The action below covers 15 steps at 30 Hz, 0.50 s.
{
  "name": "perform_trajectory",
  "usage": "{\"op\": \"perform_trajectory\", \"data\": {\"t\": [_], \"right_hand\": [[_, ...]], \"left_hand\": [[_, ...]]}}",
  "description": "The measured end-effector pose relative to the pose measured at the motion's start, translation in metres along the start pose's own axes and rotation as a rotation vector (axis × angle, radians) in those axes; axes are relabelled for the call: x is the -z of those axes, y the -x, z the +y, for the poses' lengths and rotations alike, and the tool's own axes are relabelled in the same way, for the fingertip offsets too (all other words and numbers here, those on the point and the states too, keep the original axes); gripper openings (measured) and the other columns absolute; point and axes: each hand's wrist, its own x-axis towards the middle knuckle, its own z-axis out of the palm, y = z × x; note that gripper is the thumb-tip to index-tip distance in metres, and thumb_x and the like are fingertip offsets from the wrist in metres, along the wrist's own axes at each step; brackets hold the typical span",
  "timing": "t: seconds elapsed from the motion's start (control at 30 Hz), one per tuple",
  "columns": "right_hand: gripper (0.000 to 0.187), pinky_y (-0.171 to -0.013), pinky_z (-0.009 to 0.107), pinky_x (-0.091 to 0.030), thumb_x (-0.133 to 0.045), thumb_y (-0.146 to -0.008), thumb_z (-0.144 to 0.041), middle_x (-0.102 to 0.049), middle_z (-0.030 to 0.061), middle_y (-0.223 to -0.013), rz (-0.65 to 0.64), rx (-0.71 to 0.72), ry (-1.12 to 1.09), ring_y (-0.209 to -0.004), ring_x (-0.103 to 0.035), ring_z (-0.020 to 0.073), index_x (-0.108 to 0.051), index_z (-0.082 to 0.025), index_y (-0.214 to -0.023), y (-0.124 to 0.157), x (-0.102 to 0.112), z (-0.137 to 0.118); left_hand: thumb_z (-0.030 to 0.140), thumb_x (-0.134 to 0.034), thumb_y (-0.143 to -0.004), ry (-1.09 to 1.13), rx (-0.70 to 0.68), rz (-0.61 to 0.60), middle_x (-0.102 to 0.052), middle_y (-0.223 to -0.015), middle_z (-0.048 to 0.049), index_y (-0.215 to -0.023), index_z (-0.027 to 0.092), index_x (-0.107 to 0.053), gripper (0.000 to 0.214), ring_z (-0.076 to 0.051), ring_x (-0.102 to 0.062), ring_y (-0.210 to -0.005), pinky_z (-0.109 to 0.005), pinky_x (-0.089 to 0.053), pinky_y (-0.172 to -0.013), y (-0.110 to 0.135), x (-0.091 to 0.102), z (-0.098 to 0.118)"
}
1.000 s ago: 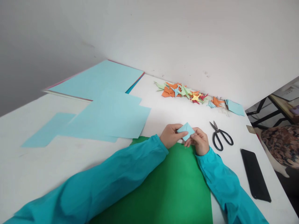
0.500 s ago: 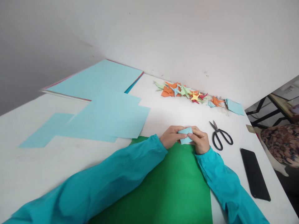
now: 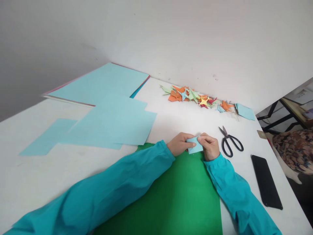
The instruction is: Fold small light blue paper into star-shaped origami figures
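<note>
A small folded piece of light blue paper [image 3: 195, 148] is held between my two hands, above the far edge of a green sheet [image 3: 188, 192]. My left hand [image 3: 180, 144] pinches its left side, the thumb lying across the front. At the upper right corner, my right hand [image 3: 209, 147] grips the paper between thumb and fingers. The fingers behind the paper are partly hidden. Black-handled scissors [image 3: 230, 140] lie to the right of my right hand, their blades slightly apart.
Large light blue sheets [image 3: 117, 120] lie at left, by a stack of coloured paper [image 3: 102, 81]. Along the wall sit several folded paper shapes [image 3: 190, 94] and a pile of small blue squares [image 3: 245, 112]. A black phone [image 3: 266, 182] rests near the table's right edge.
My right thumb has moved up to the paper's upper right corner. The paper is turned slightly, and more of its lower right part shows. My left hand has barely moved.
</note>
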Motion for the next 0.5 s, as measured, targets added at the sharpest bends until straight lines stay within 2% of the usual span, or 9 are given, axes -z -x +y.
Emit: {"op": "perform_trajectory", "data": {"t": [0.13, 0.27, 0.5], "right_hand": [[0.017, -0.045, 0.023, -0.029, -0.069, -0.065, -0.029, -0.049, -0.0029, -0.058, 0.01, 0.031, -0.003, -0.05, -0.042, 0.0086, -0.063, -0.018, -0.054, 0.0004, -0.0013, -0.0011], [0.018, -0.044, 0.023, -0.029, -0.072, -0.06, -0.029, -0.048, -0.0042, -0.053, 0.017, 0.07, 0.09, -0.048, -0.039, 0.0081, -0.06, -0.017, -0.055, 0.001, -0.0038, -0.0034], [0.026, -0.035, 0.02, -0.025, -0.068, -0.064, -0.037, -0.048, -0.0059, -0.041, 0.086, -0.032, 0.071, -0.035, -0.037, 0.0065, -0.054, -0.017, -0.055, 0.001, -0.0031, -0.0028]], "left_hand": [[0.029, -0.058, -0.064, -0.039, -0.025, -0.008, -0.045, -0.047, 0.0039, -0.059, 0.011, -0.053, 0.02, -0.007, -0.041, -0.046, -0.02, -0.033, -0.046, 0.0008, -0.0009, 0.0009], [0.028, -0.058, -0.064, -0.103, -0.064, 0.028, -0.041, -0.046, 0.0048, -0.052, 0.012, -0.047, 0.023, -0.007, -0.039, -0.046, -0.02, -0.031, -0.045, 0.0021, -0.0044, 0.0029], [0.035, -0.062, -0.062, 0.042, -0.024, 0.21, -0.047, -0.051, 0.004, -0.063, 0.013, -0.049, 0.026, -0.008, -0.045, -0.047, -0.02, -0.038, -0.043, 0.0019, -0.008, 0.0038]]}}
